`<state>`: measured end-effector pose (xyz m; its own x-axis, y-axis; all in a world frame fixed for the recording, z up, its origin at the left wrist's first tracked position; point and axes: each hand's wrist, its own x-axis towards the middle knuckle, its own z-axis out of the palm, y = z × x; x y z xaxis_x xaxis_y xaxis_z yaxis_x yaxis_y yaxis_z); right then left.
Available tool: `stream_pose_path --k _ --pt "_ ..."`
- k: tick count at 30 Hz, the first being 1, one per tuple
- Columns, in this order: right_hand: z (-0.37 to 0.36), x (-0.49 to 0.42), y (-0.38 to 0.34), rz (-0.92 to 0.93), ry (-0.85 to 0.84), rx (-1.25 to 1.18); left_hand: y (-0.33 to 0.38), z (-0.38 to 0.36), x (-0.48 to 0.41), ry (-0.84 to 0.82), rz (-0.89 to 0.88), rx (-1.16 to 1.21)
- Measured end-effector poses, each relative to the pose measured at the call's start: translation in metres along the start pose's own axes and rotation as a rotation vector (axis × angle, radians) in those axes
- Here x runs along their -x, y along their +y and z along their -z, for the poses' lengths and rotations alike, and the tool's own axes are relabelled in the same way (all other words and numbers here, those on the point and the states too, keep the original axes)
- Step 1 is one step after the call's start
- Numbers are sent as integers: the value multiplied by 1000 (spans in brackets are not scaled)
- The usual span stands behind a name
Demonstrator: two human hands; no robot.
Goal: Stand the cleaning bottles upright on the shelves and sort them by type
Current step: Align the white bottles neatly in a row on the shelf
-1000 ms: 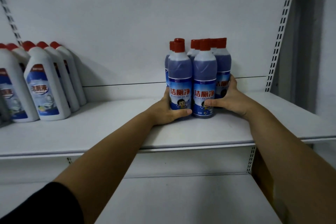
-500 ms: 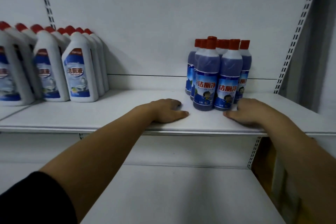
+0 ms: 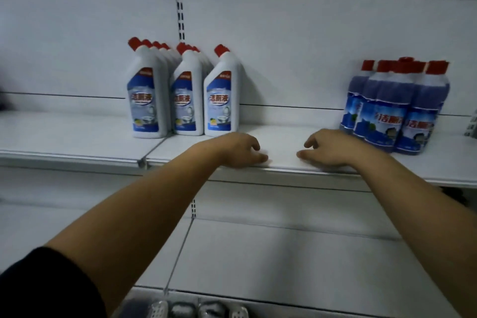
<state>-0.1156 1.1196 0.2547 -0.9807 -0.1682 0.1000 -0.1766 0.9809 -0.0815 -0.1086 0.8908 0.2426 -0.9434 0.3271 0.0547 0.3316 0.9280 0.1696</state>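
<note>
Both palms lie down at the front lip of the shelf [image 3: 77, 137]: my left hand [image 3: 240, 150] and right hand [image 3: 330, 148] rest there, fingers loosely curled and a little apart, holding nothing. Just behind the left hand, the white bottles [image 3: 185, 103] stand upright in rows reaching the back wall. Well apart to the right, the blue bottles [image 3: 389, 111] stand upright in a tight cluster. I see none lying down, so the sorting looks done or nearly so, as far as this view goes. White labels read 洁厕液; blue ones read 洁厕, the last character blurred.
</note>
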Motion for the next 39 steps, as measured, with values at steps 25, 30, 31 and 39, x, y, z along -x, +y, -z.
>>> stream_pose_path --k 25,30,31,39 --pt "-13 -111 -188 -75 165 -1047 -251 40 42 585 332 767" --pt "-16 -135 -198 -108 166 -1112 -262 50 30 520 229 987" --pt "-18 -139 -198 -125 153 -1128 -267 53 29 505 175 1013" --pt "-48 -146 -193 -63 130 -1348 -300 57 20 247 -70 1099"
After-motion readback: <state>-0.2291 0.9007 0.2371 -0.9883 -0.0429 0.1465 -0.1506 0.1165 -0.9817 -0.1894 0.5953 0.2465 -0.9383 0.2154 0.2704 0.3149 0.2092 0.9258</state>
